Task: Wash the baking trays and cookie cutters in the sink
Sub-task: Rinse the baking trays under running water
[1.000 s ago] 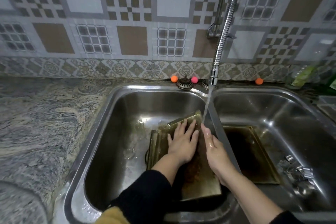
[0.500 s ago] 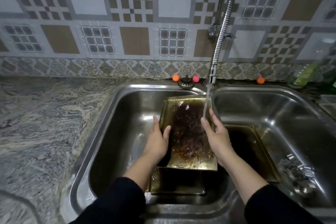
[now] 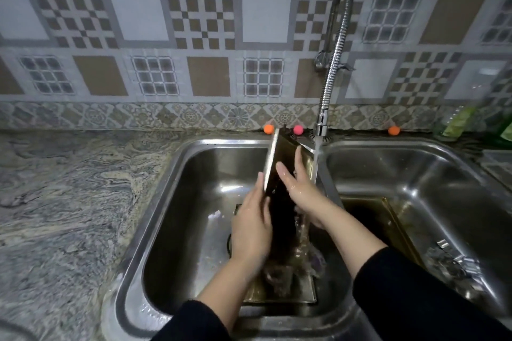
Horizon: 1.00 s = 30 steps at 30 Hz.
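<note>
A gold baking tray (image 3: 279, 158) with a dark, greasy inner face stands almost on edge over the left sink basin (image 3: 194, 202). My left hand (image 3: 252, 227) grips its left rim from behind. My right hand (image 3: 300, 188) lies with straight, wet fingers on its dirty face. Water from the faucet (image 3: 322, 119) runs down just right of the tray. Another gold tray (image 3: 282, 293) lies flat on the left basin's floor. In the right basin (image 3: 415, 174) rest a third tray (image 3: 388, 219) and several metal cookie cutters (image 3: 454, 260).
A marbled stone counter (image 3: 69, 202) spreads to the left of the sink. Small orange and pink balls (image 3: 268, 129) sit along the back ledge. A green bottle (image 3: 460, 122) stands blurred at the far right. The tiled wall rises behind.
The tray went from lying in the left basin to lifted and tilted, then turned up nearly on edge. My right hand moved from its right rim onto its face.
</note>
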Available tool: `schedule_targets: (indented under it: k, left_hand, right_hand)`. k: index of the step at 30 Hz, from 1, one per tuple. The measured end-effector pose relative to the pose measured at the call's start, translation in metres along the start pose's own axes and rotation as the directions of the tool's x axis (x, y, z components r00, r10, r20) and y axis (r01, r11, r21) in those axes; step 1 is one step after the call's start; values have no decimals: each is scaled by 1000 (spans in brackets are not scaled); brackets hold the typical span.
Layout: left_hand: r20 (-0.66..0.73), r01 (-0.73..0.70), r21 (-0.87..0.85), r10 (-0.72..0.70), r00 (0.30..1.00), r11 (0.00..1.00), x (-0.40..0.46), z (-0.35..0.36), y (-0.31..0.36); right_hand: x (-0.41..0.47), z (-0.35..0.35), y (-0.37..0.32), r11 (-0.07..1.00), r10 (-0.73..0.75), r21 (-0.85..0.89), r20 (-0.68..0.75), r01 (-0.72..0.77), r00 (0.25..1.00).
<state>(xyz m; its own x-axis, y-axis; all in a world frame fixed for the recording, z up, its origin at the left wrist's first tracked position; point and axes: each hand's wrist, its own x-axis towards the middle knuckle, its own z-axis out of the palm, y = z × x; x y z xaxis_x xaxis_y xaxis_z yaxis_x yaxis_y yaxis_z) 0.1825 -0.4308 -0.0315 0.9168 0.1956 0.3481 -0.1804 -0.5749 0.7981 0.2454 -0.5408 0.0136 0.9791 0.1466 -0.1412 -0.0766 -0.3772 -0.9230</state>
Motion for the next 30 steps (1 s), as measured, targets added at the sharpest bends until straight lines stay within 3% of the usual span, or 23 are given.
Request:
schedule_targets:
  k: [2, 6, 11, 22, 27, 30]
  left_hand:
    - [77, -104, 81, 98, 992, 991, -8, 9, 16]
    - [201, -207, 101, 184, 962, 973, -18, 26, 32]
    - [379, -177, -7, 166, 910, 984, -17, 48, 36]
    - [243, -43, 173, 0, 970, 984, 61, 47, 35]
    - [243, 131, 193, -177, 954, 972, 55, 37, -7]
    - [261, 112, 193, -161, 952, 975, 37, 36, -19]
  right_hand:
    - [0, -5, -14, 988, -47, 142, -107, 62, 993]
    - [-4, -25, -8, 979, -72, 167, -267, 120, 961]
    - [-9, -43, 9, 926, -86, 339, -240, 167, 967]
    - [-21, -40, 22, 887, -173, 396, -187, 236, 967]
    - [-21, -57, 6, 862, -185, 418, -266, 286, 946]
    - [-11, -71, -1, 824, -202, 448, -338, 347, 919]
